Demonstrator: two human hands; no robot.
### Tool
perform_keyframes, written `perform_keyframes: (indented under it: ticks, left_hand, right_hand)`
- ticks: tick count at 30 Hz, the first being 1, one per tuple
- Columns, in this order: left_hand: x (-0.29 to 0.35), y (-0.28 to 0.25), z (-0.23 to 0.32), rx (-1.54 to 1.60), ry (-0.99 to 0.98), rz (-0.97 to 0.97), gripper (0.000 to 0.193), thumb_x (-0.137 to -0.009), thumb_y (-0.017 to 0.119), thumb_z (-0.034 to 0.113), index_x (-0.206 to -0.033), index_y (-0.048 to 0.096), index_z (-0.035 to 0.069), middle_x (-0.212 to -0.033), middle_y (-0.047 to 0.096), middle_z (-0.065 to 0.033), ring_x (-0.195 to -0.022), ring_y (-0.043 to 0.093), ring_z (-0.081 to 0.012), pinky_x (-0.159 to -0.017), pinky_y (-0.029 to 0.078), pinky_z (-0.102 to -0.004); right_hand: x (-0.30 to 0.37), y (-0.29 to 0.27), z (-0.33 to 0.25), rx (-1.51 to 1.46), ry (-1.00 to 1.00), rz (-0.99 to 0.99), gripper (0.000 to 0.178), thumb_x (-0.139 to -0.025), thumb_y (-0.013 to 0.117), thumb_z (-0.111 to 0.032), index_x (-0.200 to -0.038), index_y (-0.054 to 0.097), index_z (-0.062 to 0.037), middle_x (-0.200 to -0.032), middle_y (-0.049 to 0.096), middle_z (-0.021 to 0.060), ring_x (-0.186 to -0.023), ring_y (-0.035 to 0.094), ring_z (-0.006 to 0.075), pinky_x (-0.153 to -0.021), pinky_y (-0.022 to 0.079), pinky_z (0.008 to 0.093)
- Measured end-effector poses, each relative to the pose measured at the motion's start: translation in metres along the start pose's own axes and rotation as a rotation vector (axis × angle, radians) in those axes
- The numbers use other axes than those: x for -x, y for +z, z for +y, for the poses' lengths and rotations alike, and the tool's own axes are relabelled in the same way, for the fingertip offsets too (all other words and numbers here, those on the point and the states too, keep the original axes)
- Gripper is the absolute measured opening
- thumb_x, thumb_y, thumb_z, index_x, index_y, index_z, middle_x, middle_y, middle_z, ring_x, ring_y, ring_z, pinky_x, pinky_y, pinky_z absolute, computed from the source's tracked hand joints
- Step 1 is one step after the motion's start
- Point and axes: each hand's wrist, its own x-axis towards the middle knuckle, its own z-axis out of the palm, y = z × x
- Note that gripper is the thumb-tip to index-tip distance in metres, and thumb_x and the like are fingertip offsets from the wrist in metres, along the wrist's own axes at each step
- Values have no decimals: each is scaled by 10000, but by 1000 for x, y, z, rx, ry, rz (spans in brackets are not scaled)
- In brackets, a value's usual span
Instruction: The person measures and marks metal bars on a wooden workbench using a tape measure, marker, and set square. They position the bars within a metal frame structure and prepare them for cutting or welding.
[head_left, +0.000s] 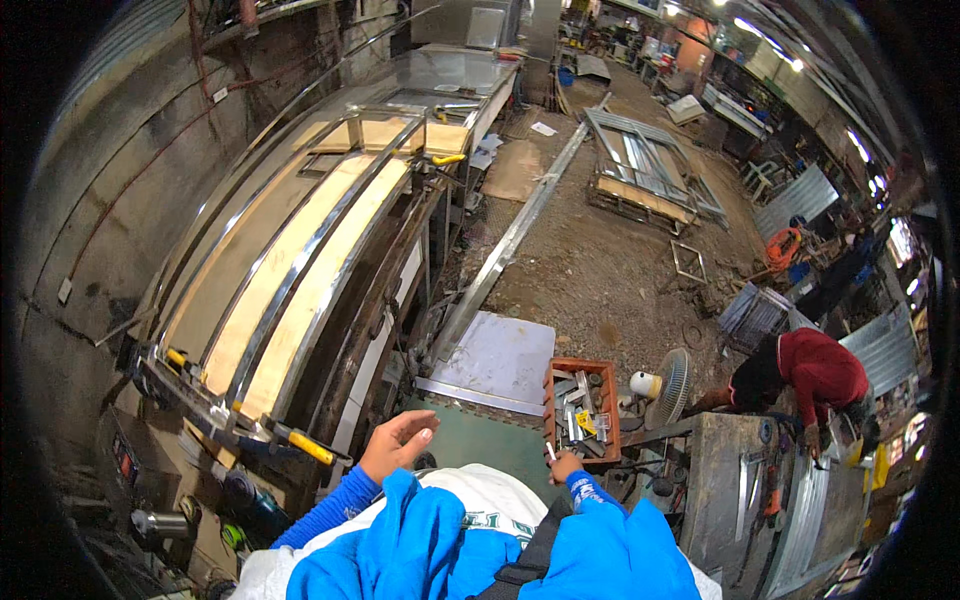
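My left hand [398, 446] is raised in front of my body with its fingers apart, holding nothing. It is nearest to a bar clamp with a yellow handle [311, 447] at the corner of a metal frame [290, 285]. The frame has long shiny bars and lies over pale wooden boards on the bench at left. Closed around a thin white stick [551, 451] is my right hand [567, 467]; the stick's exact kind is too small to tell. Just beyond that hand stands an orange-brown plastic crate [613, 402] with several metal offcuts inside.
A long metal bar [510, 245] lies along the floor ahead. Beside the crate stands a fan [670, 388]. Another person in a red shirt [822, 372] bends over a worktable [725, 490] at right. Metal frames on a pallet [650, 165] lie farther off.
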Motion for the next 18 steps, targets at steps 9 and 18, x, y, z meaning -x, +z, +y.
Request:
perform_keyframes:
  ticks: [9,18]
  left_hand:
    - [11,62,-18,-277,104,-119,436,-1003,685,162,-1404,589,19,-1269,718,-176,-1157,706,-250,-1006,545,-382]
    - [50,89,-51,-219,5,-121,516,-998,686,232,-1453,557,26,-1265,706,-197,-1164,694,-303,-1014,538,-418]
  right_hand:
    - [10,14,68,196,-74,-192,289,-1004,625,-258,-1053,718,11,-755,756,131,-639,745,244,-628,585,404]
    - [10,-33,135,601,-139,119,332,-901,665,-252,-967,752,62,-991,733,295,-956,712,482,-850,574,579]
